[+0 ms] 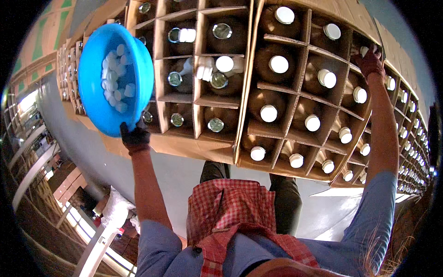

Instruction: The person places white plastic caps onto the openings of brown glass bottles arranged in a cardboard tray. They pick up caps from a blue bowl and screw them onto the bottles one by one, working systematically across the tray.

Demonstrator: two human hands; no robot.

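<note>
Clamping round blue plastic bowl (94, 78) by rim w/ left hand (135, 137) over left edge of brown cardboard carton (194, 147), prob to keep loose white caps (111, 86) handy, w/ right hand (370, 63) curled at white bottle lid (364, 51) near adjacent tan cardboard box (286, 174)'s far-right corner, can't tell if gripping.

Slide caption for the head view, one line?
Left hand holds a blue basin of white caps; right hand at a bottle cap.
</note>
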